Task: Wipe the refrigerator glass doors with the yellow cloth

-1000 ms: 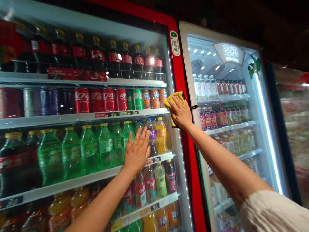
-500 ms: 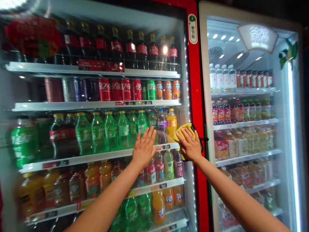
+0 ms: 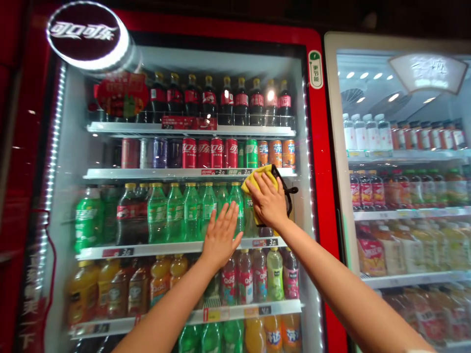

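Observation:
A glass door in a red frame stands before me, with shelves of drinks behind it. My left hand lies against the glass, fingers stretched out and nothing in it, over the green bottles. Up and to the right of it, my right hand presses a yellow cloth with a black edge and a black loop against the same door. The cloth shows above and to both sides of the fingers; the palm side is hidden.
A second cooler with a pale frame and more bottles stands on the right. A lit round sign is at the upper left. A red cord hangs at the left edge of the cooler.
My right hand has moved left and up across the glass with the yellow cloth, away from the red frame. My left hand stays on the glass. The view has shifted, showing more of the cooler's left side.

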`<action>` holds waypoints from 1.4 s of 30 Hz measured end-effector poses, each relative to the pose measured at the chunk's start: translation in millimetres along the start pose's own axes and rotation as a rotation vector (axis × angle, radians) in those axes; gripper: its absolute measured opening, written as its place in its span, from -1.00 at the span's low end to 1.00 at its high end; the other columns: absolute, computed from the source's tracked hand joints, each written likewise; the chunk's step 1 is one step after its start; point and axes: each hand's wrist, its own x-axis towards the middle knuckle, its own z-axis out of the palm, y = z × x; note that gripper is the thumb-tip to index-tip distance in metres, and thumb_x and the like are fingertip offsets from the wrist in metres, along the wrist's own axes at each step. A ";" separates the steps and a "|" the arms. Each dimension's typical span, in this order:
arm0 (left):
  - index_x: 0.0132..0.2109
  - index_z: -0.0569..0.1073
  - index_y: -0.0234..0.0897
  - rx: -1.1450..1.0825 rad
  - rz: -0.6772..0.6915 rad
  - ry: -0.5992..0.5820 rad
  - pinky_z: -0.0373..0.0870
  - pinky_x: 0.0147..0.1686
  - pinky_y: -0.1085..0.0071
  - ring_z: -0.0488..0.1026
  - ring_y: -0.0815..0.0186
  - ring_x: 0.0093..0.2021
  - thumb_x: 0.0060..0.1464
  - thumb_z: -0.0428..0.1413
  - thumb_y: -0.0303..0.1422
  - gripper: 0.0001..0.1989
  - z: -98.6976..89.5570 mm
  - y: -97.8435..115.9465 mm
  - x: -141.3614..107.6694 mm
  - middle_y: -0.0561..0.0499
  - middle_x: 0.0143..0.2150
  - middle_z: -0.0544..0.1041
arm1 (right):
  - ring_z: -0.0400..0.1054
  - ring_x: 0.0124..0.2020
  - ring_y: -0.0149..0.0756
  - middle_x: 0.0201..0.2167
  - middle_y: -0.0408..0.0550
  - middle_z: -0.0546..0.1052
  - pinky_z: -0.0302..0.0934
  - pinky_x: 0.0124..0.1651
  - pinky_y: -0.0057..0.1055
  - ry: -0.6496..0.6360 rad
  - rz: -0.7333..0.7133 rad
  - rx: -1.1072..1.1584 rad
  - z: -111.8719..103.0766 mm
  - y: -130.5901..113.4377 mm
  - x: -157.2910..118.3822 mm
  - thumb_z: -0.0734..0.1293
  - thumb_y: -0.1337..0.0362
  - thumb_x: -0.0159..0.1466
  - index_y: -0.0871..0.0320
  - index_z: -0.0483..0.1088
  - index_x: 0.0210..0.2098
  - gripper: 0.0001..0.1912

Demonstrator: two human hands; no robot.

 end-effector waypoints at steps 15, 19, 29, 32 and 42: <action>0.53 -0.42 -0.23 -0.001 -0.059 -0.028 -0.26 0.52 -0.03 -0.20 0.10 0.56 0.36 0.01 -0.11 -0.09 -21.9 -89.4 -20.3 -0.16 0.57 -0.10 | 0.01 0.47 0.05 0.47 0.03 0.19 -0.24 0.44 0.26 0.103 0.297 -0.062 18.0 -29.3 73.4 0.19 0.11 0.44 -0.10 0.23 0.39 -0.46; 0.53 -0.43 -0.25 -0.024 -0.057 -0.050 -0.24 0.51 -0.05 -0.19 0.08 0.56 0.37 0.00 -0.13 -0.10 -25.9 -101.8 -30.7 -0.18 0.57 -0.11 | 0.01 0.48 -0.04 0.48 -0.09 0.18 -0.37 0.50 0.12 -0.060 0.005 -0.010 19.1 -88.1 22.9 0.24 0.16 0.41 -0.18 0.20 0.41 -0.42; 0.55 -0.28 -0.15 -0.004 -0.012 -0.103 -0.25 0.51 -0.05 -0.16 0.08 0.56 0.35 0.03 -0.12 -0.15 -47.3 -165.9 -83.8 -0.12 0.57 -0.11 | 0.13 0.41 0.02 0.41 0.06 0.30 -0.15 0.43 0.21 0.125 0.350 -0.054 17.9 -65.7 29.0 0.23 0.19 0.38 -0.01 0.33 0.33 -0.47; 0.55 -0.28 -0.16 0.005 -0.031 -0.104 -0.25 0.51 -0.05 -0.17 0.08 0.56 0.35 0.03 -0.11 -0.15 -54.4 -188.8 -101.2 -0.13 0.57 -0.10 | 0.06 0.45 0.02 0.44 0.03 0.26 -0.21 0.44 0.24 0.110 0.349 -0.031 37.0 -117.4 71.3 0.23 0.19 0.39 -0.04 0.31 0.35 -0.46; 0.54 -0.36 -0.14 -0.059 -0.031 -0.153 -0.27 0.51 -0.06 -0.18 0.08 0.56 0.34 0.05 -0.14 -0.10 -67.8 -234.0 -139.0 -0.13 0.57 -0.11 | 0.16 0.40 -0.27 0.38 -0.20 0.36 -0.36 0.53 -0.10 -0.140 -0.259 0.052 42.7 -227.8 -19.7 0.22 0.22 0.43 -0.19 0.29 0.34 -0.50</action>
